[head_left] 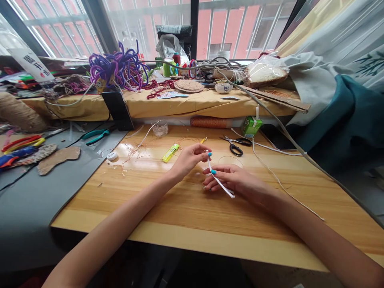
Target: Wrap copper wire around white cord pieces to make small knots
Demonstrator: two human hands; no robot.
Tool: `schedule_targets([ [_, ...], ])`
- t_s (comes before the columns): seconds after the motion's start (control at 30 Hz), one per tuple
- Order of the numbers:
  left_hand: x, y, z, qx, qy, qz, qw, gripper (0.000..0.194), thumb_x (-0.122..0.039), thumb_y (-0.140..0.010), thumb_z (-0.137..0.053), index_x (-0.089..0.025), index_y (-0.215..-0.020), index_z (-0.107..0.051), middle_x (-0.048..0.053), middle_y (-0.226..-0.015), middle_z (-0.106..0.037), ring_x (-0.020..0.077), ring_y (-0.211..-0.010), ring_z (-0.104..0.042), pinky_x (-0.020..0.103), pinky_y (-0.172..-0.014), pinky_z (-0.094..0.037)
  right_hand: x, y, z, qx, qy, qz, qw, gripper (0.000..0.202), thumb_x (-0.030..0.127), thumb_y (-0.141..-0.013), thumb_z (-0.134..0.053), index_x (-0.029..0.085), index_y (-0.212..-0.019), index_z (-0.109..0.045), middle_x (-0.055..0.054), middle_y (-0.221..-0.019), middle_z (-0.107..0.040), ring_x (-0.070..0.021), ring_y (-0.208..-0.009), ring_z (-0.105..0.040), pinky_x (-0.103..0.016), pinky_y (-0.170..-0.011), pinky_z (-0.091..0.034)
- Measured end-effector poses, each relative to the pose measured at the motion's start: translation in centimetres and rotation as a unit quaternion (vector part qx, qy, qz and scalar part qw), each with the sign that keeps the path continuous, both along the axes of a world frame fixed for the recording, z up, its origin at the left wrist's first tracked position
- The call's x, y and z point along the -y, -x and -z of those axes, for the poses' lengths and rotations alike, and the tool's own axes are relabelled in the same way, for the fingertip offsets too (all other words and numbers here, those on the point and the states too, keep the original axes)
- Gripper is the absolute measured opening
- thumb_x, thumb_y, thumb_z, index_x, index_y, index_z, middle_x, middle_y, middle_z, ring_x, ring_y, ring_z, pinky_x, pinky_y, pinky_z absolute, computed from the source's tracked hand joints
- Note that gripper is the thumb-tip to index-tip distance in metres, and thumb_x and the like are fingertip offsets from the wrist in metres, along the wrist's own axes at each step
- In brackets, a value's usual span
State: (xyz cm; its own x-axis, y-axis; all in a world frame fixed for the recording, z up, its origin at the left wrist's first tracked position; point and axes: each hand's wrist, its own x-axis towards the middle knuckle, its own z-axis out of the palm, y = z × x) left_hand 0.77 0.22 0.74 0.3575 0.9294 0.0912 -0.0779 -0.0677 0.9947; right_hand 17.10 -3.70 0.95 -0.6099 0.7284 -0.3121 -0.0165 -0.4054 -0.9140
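A thin white strip (pixel 221 185) hangs between my hands above the wooden table. Its upper end is pinched between the thumb and fingers of my left hand (pixel 192 159). Lower down, the thumb of my right hand (pixel 229 179) presses the strip against the fingers, and its free end points down and to the right. A yellow-green lighter (pixel 171 153) lies left of my left hand. Behind my right hand are black-handled scissors (pixel 236 149), with blades partly apart.
Behind the scissors stands a green carton (pixel 251 126), with a dark phone (pixel 279 137) beside it. A white cord (pixel 274 176) runs along the right. A clear round container (pixel 160 129) and a white lid (pixel 112 156) are at left. Teal pliers (pixel 97 136) lie on the grey mat.
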Motion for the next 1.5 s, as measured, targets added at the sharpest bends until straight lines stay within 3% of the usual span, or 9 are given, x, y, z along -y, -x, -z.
schedule_targets([
  [0.23, 0.5, -0.7, 0.6, -0.027, -0.036, 0.027, 0.999, 0.014, -0.021, -0.07, -0.056, -0.012, -0.08, -0.052, 0.001, -0.072, -0.058, 0.0102, -0.068, -0.055, 0.024, -0.067, -0.042, -0.2, 0.1, 0.0, -0.004, -0.001, 0.045, 0.999, 0.023, 0.027, -0.074, -0.058, 0.012, -0.091, -0.058, -0.007, -0.076, -0.066, -0.013, -0.068, -0.063, -0.025, -0.069, -0.049],
  [0.33, 0.6, -0.4, 0.7, -0.115, -0.153, -0.017, 0.981, 0.016, -0.024, -0.076, -0.049, -0.013, -0.088, -0.052, 0.006, -0.084, -0.06, 0.0136, -0.077, -0.056, 0.028, -0.071, -0.044, -0.4, 0.1, 0.1, -0.008, 0.001, 0.06, 0.998, 0.015, 0.024, -0.073, -0.058, 0.013, -0.084, -0.058, -0.006, -0.075, -0.066, -0.0123, -0.066, -0.063, -0.023, -0.065, -0.049],
  [0.43, 0.8, 0.4, 0.3, -0.247, -0.399, -0.056, 0.882, 0.022, -0.019, -0.081, -0.041, -0.014, -0.1, -0.051, 0.011, -0.102, -0.057, 0.0176, -0.096, -0.05, 0.034, -0.084, -0.039, -0.7, -0.1, 0.1, -0.007, -0.019, 0.13, 0.991, 0.009, 0.021, -0.075, -0.055, 0.014, -0.079, -0.058, -0.005, -0.075, -0.066, -0.0118, -0.068, -0.062, -0.023, -0.067, -0.049],
  [0.57, 1.1, 1.2, 0.0, -0.345, -0.611, 0.056, 0.71, 0.028, -0.018, -0.082, -0.04, -0.019, -0.108, -0.049, 0.009, -0.111, -0.054, 0.019, -0.107, -0.045, 0.037, -0.094, -0.031, -1.0, -0.3, 0.0, -0.023, -0.033, 0.196, 0.98, 0.006, 0.017, -0.074, -0.054, 0.016, -0.077, -0.059, -0.001, -0.071, -0.065, -0.0085, -0.063, -0.06, -0.02, -0.064, -0.048],
  [0.77, 1.5, 0.4, 0.5, -0.389, -0.672, 0.07, 0.627, 0.023, -0.014, -0.084, -0.034, -0.017, -0.096, -0.054, 0.007, -0.096, -0.061, 0.0163, -0.096, -0.05, 0.032, -0.087, -0.037, -0.8, -0.1, 0.2, -0.016, -0.038, 0.189, 0.981, 0.01, 0.021, -0.068, -0.06, 0.016, -0.077, -0.06, 0.001, -0.068, -0.063, -0.0068, -0.059, -0.057, -0.016, -0.057, -0.045],
  [0.87, 1.7, 0.0, 0.6, -0.359, -0.64, 0.038, 0.679, 0.019, -0.015, -0.084, -0.037, -0.015, -0.09, -0.055, 0.005, -0.086, -0.063, 0.0143, -0.082, -0.053, 0.028, -0.075, -0.041, -0.7, 0.0, 0.3, 0.006, -0.038, 0.198, 0.979, 0.012, 0.019, -0.063, -0.064, 0.016, -0.073, -0.059, 0.001, -0.065, -0.062, -0.0067, -0.058, -0.057, -0.015, -0.056, -0.045],
  [1.1, 1.3, -0.6, 0.7, -0.193, -0.327, -0.051, 0.924, 0.011, -0.023, -0.079, -0.048, -0.015, -0.078, -0.056, 0.001, -0.074, -0.06, 0.0099, -0.07, -0.054, 0.021, -0.066, -0.042, -0.9, 0.1, 0.0, 0.08, -0.07, 0.172, 0.979, 0.009, 0.02, -0.066, -0.054, 0.012, -0.064, -0.058, -0.003, -0.058, -0.062, -0.0112, -0.054, -0.059, -0.022, -0.056, -0.047],
  [1.27, 1.0, -0.8, 1.2, -0.091, -0.173, -0.04, 0.98, 0.013, -0.026, -0.074, -0.053, -0.014, -0.077, -0.057, 0.004, -0.088, -0.059, 0.0132, -0.082, -0.054, 0.024, -0.072, -0.043, -1.1, 0.0, -0.3, 0.099, -0.094, 0.113, 0.984, 0.011, 0.02, -0.065, -0.052, 0.011, -0.062, -0.058, -0.003, -0.056, -0.062, -0.0116, -0.049, -0.058, -0.022, -0.051, -0.045],
  [1.5, 1.6, -1.3, 1.1, -0.023, -0.107, -0.013, 0.994, 0.011, -0.023, -0.072, -0.054, -0.014, -0.079, -0.054, -0.001, -0.067, -0.057, 0.0091, -0.062, -0.054, 0.021, -0.06, -0.043, -1.3, -0.4, -0.1, 0.065, -0.041, 0.056, 0.995, 0.01, 0.022, -0.062, -0.054, 0.012, -0.059, -0.055, -0.004, -0.053, -0.062, -0.0101, -0.046, -0.056, -0.021, -0.049, -0.044],
])
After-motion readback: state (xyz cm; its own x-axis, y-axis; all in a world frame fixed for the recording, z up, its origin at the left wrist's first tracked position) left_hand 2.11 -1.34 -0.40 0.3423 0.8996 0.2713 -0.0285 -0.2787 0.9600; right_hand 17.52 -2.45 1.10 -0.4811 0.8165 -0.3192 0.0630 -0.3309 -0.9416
